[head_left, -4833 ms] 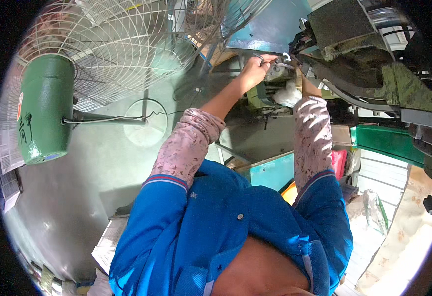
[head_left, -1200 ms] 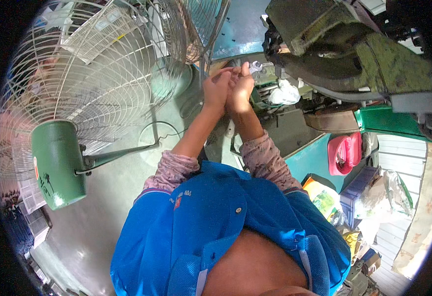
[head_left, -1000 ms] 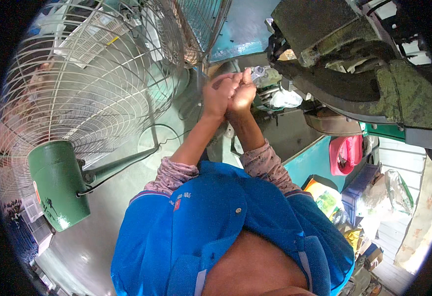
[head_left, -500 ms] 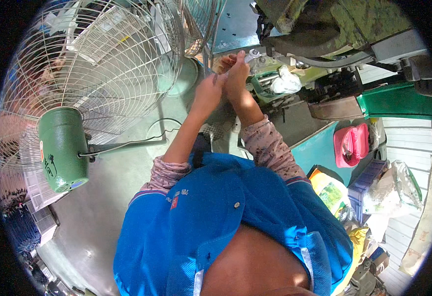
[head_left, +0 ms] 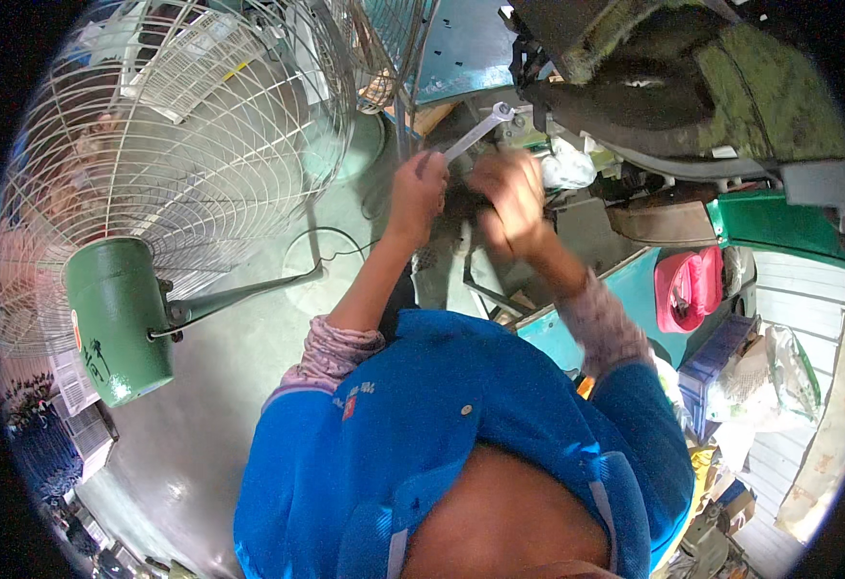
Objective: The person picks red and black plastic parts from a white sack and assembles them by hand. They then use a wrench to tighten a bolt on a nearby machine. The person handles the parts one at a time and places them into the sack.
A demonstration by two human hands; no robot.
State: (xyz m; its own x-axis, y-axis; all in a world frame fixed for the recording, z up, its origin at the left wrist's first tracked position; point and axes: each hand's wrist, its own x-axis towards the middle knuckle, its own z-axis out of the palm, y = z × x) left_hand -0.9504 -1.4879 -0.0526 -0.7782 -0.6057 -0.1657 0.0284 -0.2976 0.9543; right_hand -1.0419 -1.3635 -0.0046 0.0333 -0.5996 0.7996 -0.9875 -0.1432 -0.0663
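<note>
A silver wrench [head_left: 480, 132] slants up and to the right out of my left hand [head_left: 418, 198]. The fingers of that hand are closed round its lower end. Its ring-shaped far end lies close to the dark, greasy machine [head_left: 635, 87]. My right hand [head_left: 509, 201] is apart from the wrench, to its lower right. Motion smears its fingers, so whether it holds anything cannot be made out. Just behind this hand shows a crumpled clear plastic bag [head_left: 569, 166].
A large caged fan [head_left: 119, 323] with a green motor takes up the left side. At right, a pink container [head_left: 678, 289] sits on a blue-green surface [head_left: 625, 289] beside a blue crate [head_left: 717, 372]. A green metal beam [head_left: 779, 224] juts out from the machine.
My hands were close together; now they are apart. The right hand has moved right and down, its fingers blurred. The wrench now shows along most of its length in my left hand.
</note>
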